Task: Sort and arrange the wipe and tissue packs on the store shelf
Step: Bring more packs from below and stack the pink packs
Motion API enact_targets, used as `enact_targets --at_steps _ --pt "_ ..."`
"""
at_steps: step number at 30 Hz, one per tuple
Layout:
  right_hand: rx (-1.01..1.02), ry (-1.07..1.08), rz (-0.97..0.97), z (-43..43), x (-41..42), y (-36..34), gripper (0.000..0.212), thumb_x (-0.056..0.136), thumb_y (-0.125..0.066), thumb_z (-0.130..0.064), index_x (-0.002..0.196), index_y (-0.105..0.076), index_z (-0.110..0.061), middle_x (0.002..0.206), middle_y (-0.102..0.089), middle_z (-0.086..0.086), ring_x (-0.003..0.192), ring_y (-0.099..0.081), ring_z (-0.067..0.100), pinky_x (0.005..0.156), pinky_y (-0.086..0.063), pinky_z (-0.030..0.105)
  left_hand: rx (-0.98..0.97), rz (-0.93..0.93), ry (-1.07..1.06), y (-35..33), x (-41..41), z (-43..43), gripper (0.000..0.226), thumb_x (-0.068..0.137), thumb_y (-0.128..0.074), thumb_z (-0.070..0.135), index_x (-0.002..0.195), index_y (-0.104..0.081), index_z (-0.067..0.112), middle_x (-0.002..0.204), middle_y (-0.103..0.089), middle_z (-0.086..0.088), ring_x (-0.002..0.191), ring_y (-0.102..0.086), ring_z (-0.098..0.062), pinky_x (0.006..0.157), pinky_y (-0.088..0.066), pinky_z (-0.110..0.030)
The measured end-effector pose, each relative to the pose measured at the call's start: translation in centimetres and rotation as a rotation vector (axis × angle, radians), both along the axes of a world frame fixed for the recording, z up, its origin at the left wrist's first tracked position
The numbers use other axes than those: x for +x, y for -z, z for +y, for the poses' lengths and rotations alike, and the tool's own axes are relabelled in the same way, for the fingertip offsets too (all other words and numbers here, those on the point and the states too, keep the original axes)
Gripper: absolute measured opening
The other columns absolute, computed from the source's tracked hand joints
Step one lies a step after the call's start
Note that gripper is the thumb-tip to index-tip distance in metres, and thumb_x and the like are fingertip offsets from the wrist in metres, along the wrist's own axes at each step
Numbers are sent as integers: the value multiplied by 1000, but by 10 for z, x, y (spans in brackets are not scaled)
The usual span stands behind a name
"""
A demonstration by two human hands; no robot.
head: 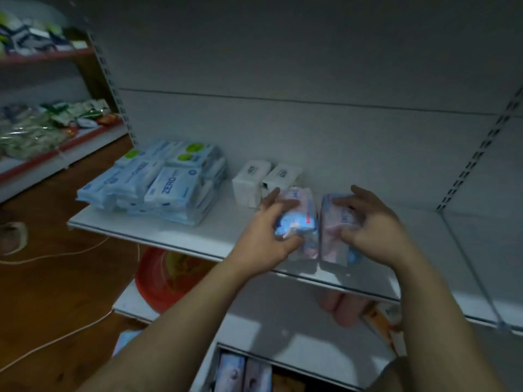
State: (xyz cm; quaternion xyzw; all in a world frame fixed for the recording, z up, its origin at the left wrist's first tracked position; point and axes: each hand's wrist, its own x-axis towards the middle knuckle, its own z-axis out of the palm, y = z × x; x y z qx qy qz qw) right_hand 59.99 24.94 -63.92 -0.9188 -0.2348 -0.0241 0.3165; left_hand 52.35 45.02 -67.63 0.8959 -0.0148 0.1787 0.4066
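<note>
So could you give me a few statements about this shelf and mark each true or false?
1. Each hand rests on its own pack: left hand, right hand. True.
2. The two packs under the hands lie on the floor. False: they sit near the shelf's front edge.
3. The blue pile is on the shelf's left end. True.
4. The two white packs stand on the blue pile. False: they stand on the shelf to its right, by the back wall.
5. A red bowl shows below the shelf. True.
</note>
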Motion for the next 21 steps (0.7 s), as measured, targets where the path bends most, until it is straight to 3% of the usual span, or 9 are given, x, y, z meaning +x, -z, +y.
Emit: enact_targets --at_steps 1,3,6,8,12,17,21 --pt "-14 54 34 -5 8 7 62 66 -73 -24 127 -61 -25 153 -34 6 137 -38 17 100 -29 15 78 37 -20 9 14 -9 52 74 -75 24 124 -62 26 148 -33 -9 141 -29 -11 102 -34 -17" --pt "-35 135 101 -12 24 18 58 73 -73 -10 128 -60 -26 150 -36 9 133 -42 20 98 -30 16 172 82 -131 24 35 -24 43 81 -68 14 121 -65 30 140 -35 -13 131 -38 -30 102 -31 -20" --pt "25 228 130 -18 39 29 62 73 -77 -20 131 -54 -21 139 -44 10 121 -50 22 90 -33 16 127 29 -228 32 49 -44 41 82 -65 10 120 -67 26 120 -45 -13 105 -53 -33 96 -43 -28" --pt "54 301 202 -21 44 32 65 76 -77 -32 133 -48 -20 133 -44 11 117 -52 26 93 -39 25 127 -11 -212 35 58 -52 43 80 -69 13 121 -67 25 118 -45 -12 97 -57 -31 92 -48 -30" --pt "116 369 192 -27 61 39 59 76 -78 -37 127 -53 -22 124 -50 11 110 -55 29 91 -44 34 88 33 -167 42 83 -57 53 82 -70 18 132 -57 29 129 -39 -5 115 -50 -23 98 -35 -17" --pt "300 514 96 -30 88 49 37 78 -68 -12 113 -60 -14 117 -58 12 105 -56 27 73 -33 21 44 111 -98 39 123 -73 63 83 -69 19 142 -46 26 140 -38 -5 124 -45 -20 93 -29 -11" --pt "324 559 100 -40 100 53 33 80 -65 -11 113 -62 -14 124 -56 10 106 -57 25 69 -27 11 22 159 14 33 152 -88 69 81 -71 23 145 -42 19 146 -38 -6 133 -38 -17 96 -20 -5"
